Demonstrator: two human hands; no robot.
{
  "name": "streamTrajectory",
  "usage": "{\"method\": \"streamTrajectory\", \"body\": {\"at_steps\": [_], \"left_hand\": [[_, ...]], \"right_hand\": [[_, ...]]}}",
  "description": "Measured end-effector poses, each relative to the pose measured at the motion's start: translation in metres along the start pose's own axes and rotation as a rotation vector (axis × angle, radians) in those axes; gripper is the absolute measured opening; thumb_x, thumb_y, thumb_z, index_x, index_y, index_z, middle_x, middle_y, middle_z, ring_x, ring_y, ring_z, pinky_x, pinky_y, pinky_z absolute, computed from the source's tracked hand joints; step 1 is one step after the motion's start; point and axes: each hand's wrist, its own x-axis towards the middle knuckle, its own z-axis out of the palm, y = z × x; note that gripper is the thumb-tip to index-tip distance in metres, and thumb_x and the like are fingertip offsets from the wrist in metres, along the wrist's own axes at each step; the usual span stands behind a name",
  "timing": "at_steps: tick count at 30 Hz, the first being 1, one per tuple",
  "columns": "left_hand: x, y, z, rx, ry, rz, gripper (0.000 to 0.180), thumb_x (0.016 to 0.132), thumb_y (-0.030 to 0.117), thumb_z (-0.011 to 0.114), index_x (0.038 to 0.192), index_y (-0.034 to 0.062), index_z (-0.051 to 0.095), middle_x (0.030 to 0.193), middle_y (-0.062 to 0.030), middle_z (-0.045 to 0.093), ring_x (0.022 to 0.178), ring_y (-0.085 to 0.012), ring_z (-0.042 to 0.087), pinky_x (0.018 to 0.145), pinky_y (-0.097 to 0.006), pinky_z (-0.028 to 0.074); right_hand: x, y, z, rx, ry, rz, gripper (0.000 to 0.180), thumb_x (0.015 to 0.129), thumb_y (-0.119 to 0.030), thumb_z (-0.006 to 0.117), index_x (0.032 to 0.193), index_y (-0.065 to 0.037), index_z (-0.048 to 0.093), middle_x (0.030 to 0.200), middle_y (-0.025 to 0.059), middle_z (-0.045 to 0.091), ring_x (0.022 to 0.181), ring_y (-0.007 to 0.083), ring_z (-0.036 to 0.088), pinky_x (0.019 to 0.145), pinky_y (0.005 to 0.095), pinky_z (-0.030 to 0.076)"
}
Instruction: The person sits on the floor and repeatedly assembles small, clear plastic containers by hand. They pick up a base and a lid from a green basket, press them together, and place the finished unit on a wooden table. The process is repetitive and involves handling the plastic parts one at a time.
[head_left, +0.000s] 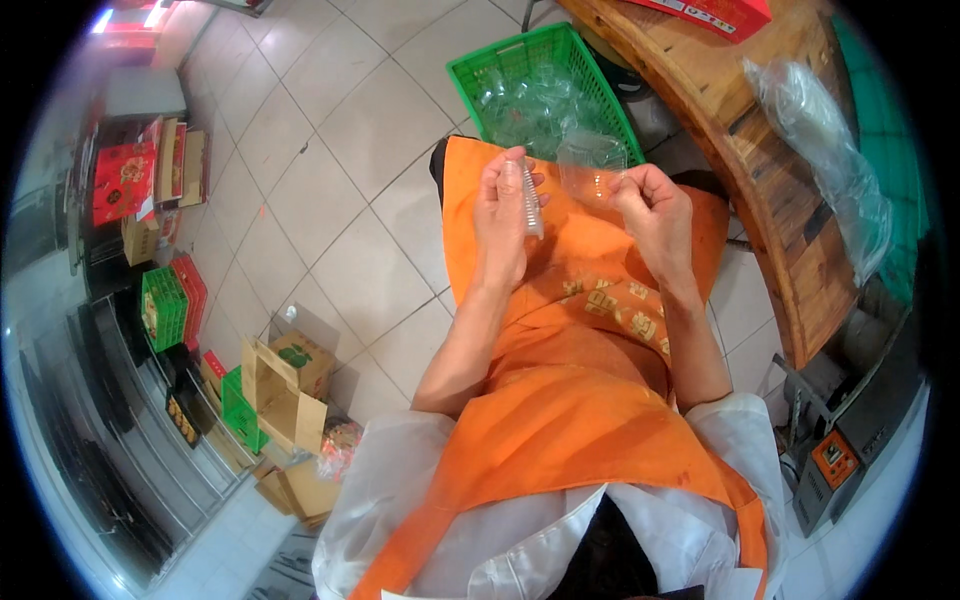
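Note:
My left hand (500,225) is closed around a thin stack of clear plastic trays (532,205) with ridged edges, held on edge above my lap. To its right, my right hand (655,215) pinches a single clear plastic tray (588,165) by its near right corner. Just beyond both hands stands a green plastic crate (505,55), with many loose clear plastic trays (540,100) heaped inside. The tray in my right hand overlaps the crate's near edge in the picture. An orange apron (590,260) covers my lap beneath the hands.
A wooden table (760,190) curves along the right, bearing a clear plastic bag (825,150) and a red box (715,12). At left are an open cardboard box (285,405), green and red crates (165,305), and stacked red cartons (125,185). A dark machine (840,465) stands lower right.

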Motion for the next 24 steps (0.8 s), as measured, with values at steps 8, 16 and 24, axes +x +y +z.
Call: {"method": "streamTrajectory", "body": {"at_steps": [8, 16, 24], "left_hand": [[-0.005, -0.002, 0.01, -0.042, -0.07, -0.046, 0.039, 0.086, 0.037, 0.044, 0.108, 0.0046, 0.043, 0.093, -0.0019, 0.046, 0.082, -0.0096, 0.047, 0.068, -0.025, 0.044], [-0.009, -0.01, 0.015, 0.227, -0.05, 0.129, 0.042, 0.088, 0.036, 0.036, 0.111, 0.0016, 0.043, 0.098, -0.01, 0.048, 0.089, -0.0159, 0.047, 0.071, -0.027, 0.043], [-0.011, -0.013, 0.02, 0.269, -0.075, 0.234, 0.034, 0.087, 0.028, 0.043, 0.109, 0.0025, 0.042, 0.079, -0.0012, 0.044, 0.066, -0.0067, 0.041, 0.053, -0.02, 0.036]], "right_hand": [[0.043, 0.042, 0.012, -0.177, 0.099, -0.23, 0.021, 0.08, -0.015, 0.052, 0.089, 0.004, 0.055, 0.069, 0.0066, 0.058, 0.056, 0.0087, 0.052, 0.054, 0.0233, 0.043], [-0.021, 0.004, 0.02, 0.308, -0.401, 0.134, 0.014, 0.082, -0.011, 0.049, 0.086, 0.0, 0.057, 0.07, -0.0016, 0.056, 0.056, 0.0038, 0.049, 0.051, 0.0172, 0.039], [-0.023, 0.001, 0.015, 0.308, -0.382, 0.108, 0.01, 0.08, -0.007, 0.051, 0.08, 0.001, 0.057, 0.066, -0.0008, 0.054, 0.052, 0.0036, 0.049, 0.048, 0.0165, 0.039]]}}
